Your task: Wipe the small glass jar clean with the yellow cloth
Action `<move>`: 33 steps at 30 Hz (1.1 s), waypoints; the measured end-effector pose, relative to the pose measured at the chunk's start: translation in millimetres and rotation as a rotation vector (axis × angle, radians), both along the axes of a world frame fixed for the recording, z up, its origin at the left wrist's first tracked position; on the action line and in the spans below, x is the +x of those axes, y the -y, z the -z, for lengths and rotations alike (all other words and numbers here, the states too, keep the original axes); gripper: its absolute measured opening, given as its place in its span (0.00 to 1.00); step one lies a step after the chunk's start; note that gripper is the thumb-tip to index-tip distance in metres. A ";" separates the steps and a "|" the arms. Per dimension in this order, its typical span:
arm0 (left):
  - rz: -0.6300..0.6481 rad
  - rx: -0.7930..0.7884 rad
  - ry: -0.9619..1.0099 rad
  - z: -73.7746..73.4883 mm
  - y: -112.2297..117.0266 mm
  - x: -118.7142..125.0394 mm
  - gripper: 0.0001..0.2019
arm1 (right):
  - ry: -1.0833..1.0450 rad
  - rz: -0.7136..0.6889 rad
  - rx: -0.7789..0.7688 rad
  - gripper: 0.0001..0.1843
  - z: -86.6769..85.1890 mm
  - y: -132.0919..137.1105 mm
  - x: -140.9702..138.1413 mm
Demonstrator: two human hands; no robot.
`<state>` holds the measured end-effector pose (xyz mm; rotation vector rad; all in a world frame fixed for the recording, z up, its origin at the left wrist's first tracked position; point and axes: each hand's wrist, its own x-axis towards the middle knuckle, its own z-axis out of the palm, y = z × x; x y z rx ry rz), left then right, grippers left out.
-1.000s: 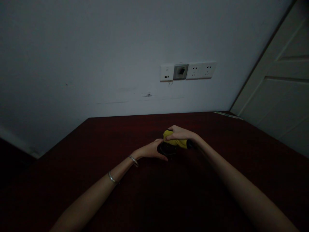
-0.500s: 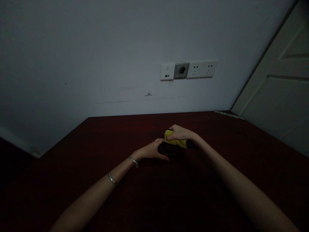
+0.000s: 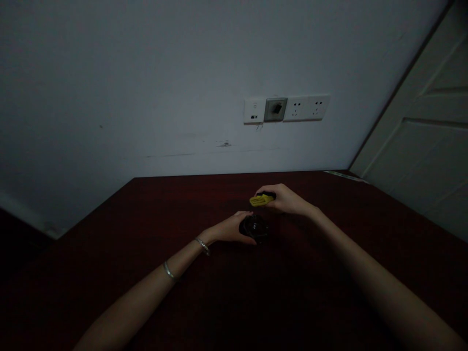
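Observation:
My left hand (image 3: 234, 228) curls around the left side of a dark, glossy, round object (image 3: 256, 226) on the dark red table (image 3: 190, 195). Thumb and fingers lie on either side of it, but its exact kind is lost in the dim light. My right hand (image 3: 283, 197) grips a yellow cloth (image 3: 261, 200) with black on its upper side, which looks folded. The cloth is held just above and behind the round object, apart from it. Part of the cloth is hidden inside my right hand.
Behind the table rises a pale wall with a row of sockets (image 3: 309, 107) and a grey switch plate (image 3: 275, 109). A white panelled door (image 3: 431, 146) stands along the right. A thin printed strip (image 3: 345, 176) lies at the far right table edge.
My right hand has lifted the cloth off the round object, turning it and moving slightly back and right. More of the object's glossy top shows. My left hand has stayed almost still.

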<state>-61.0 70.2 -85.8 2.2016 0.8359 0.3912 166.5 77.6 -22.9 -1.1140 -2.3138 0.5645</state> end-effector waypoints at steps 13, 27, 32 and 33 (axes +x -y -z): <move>0.056 0.067 0.019 -1.4 -1.9 -0.4 0.39 | 0.172 -0.098 0.072 0.18 11.7 30.3 -13.6; 0.077 0.083 0.058 -0.7 1.7 -3.5 0.36 | 0.345 -0.356 0.317 0.21 9.3 20.6 -0.8; 0.115 0.078 0.074 2.1 0.1 -3.1 0.31 | 0.453 -0.452 0.343 0.21 1.8 14.8 -12.2; 0.111 0.082 0.068 3.0 -0.2 -3.3 0.32 | 0.457 -0.461 0.342 0.21 1.9 14.1 -14.1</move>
